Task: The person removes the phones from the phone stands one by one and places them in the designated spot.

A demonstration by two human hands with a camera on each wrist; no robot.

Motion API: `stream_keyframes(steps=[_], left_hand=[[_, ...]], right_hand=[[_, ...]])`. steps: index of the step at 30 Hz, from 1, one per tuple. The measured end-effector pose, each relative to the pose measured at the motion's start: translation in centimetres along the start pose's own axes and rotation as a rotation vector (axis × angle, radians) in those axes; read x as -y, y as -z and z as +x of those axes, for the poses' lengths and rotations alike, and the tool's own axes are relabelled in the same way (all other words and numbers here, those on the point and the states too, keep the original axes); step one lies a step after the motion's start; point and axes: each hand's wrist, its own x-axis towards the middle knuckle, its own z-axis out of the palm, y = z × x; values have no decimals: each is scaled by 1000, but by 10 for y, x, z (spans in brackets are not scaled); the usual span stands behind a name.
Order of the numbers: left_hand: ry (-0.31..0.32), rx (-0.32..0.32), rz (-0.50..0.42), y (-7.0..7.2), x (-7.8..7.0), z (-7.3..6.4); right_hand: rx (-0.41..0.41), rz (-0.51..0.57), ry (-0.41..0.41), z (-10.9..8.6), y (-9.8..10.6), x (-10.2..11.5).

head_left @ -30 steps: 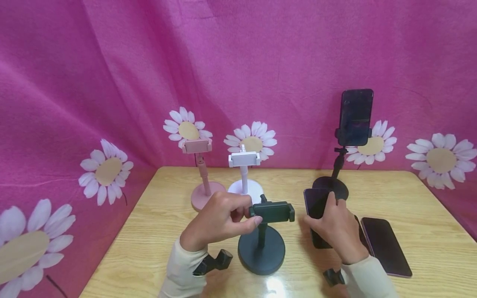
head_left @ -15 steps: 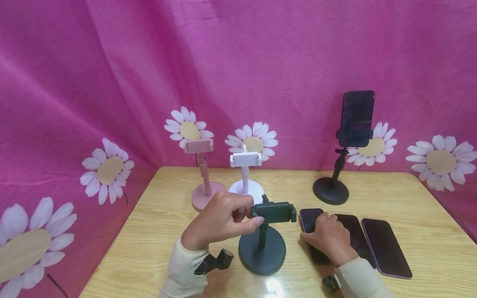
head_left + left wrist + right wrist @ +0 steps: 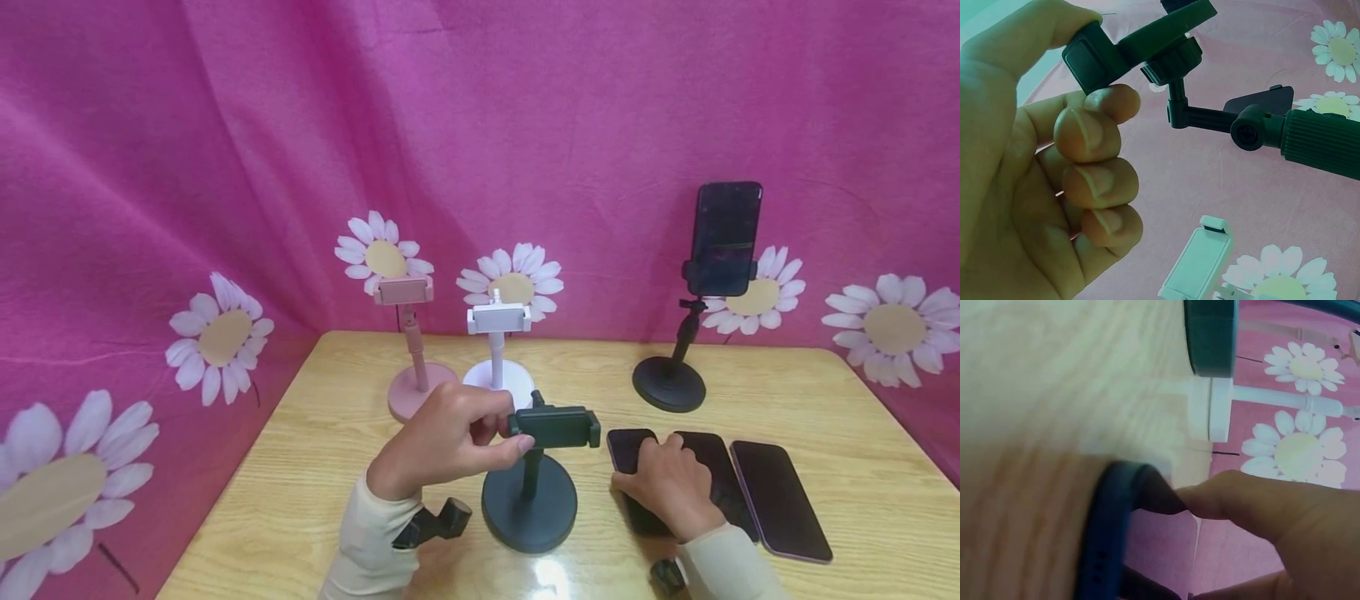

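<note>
My left hand [image 3: 450, 437] pinches the left end of a dark phone stand's clamp [image 3: 558, 427] between thumb and fingers. The stand's round base [image 3: 529, 521] sits on the table. In the left wrist view, the clamp's end block [image 3: 1090, 57] lies between thumb and index finger, with the other fingers curled below. My right hand [image 3: 671, 483] spans the leftmost smartphone [image 3: 628, 443], thumb at its left edge and fingers near its right. That phone lies face up on the table; its blue side edge [image 3: 1100, 537] shows in the right wrist view.
Two more smartphones, a middle one [image 3: 726, 487] and a right one [image 3: 782, 502], lie beside it. Behind stand a pink phone stand [image 3: 415, 350], a white one [image 3: 497, 350] and a black one [image 3: 669, 383] bearing an upright phone [image 3: 727, 237]. A pink flowered curtain backs the table [image 3: 292, 467].
My right hand has brought the leftmost phone toward me, from in front of the black stand's base to beside the middle phone. My left hand keeps its hold on the clamp.
</note>
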Motion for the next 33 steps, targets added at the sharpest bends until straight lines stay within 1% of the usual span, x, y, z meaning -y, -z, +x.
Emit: stream_keyframes(steps=[6, 8, 11, 14, 16, 21, 24, 27, 33], left_hand=[[7, -2, -8, 1, 1, -2], [31, 1, -22, 2, 0, -2], [83, 18, -54, 6, 0, -4], [118, 33, -61, 11, -1, -7], [128, 36, -51, 16, -1, -9], [164, 19, -9, 28, 1, -17], [208, 21, -6, 35, 3, -22], [271, 31, -1, 44, 3, -29], [396, 21, 64, 63, 4, -46]], right_hand=[[30, 23, -22, -1, 2, -5], [30, 27, -21, -1, 2, -7], [23, 27, -14, 0, 5, -11], [20, 30, -10, 2, 7, -14], [19, 31, -7, 2, 9, -15], [43, 27, 0, 3, 10, -17], [55, 21, 0, 4, 11, -17], [59, 21, 1, 4, 11, -17], [63, 24, 2, 5, 9, -15]])
